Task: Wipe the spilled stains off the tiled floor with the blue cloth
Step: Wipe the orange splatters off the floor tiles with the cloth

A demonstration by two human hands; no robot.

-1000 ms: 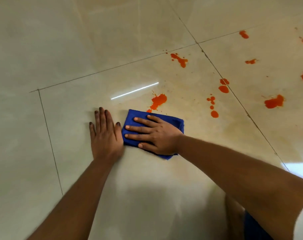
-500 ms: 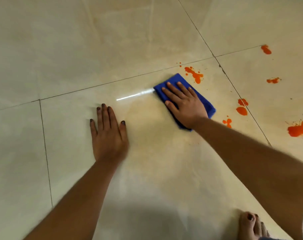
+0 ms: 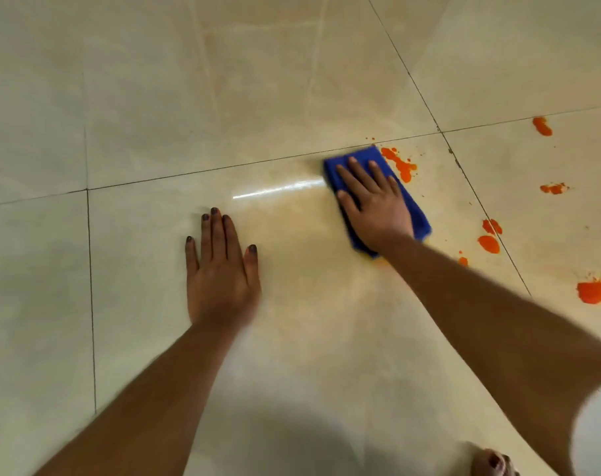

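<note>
Blue cloth (image 3: 410, 201), folded into a pad, lies flat on the glossy cream floor (image 3: 292, 80) in the head view, pinned under the right hand (image 3: 374, 204). That hand presses palm down with its fingers (image 3: 352, 176) spread wide and straight across the cloth — not curled around it. The cloth's far corner sits just short of a dark grout line (image 3: 206, 171), and its right edge touches an orange splash (image 3: 400, 164) that trails away from it.

More orange stains dot the tiles to the right: a small blot (image 3: 542, 126) beyond the grout crossing, a thin smear (image 3: 554, 188), a pair of drops (image 3: 489, 235) beside the slanting joint, a tiny spot (image 3: 463, 261) near the forearm, and a large patch (image 3: 598, 289) at the frame's right edge.

The left hand (image 3: 221, 269) rests flat on the bare tile, well apart from the cloth, fingers together and extended, holding nothing. A faint orange haze tints the floor between the two hands, crossed by a bright streak of reflected light (image 3: 278, 190). Toes of a bare foot (image 3: 493, 462) show at the bottom edge — blurred.
</note>
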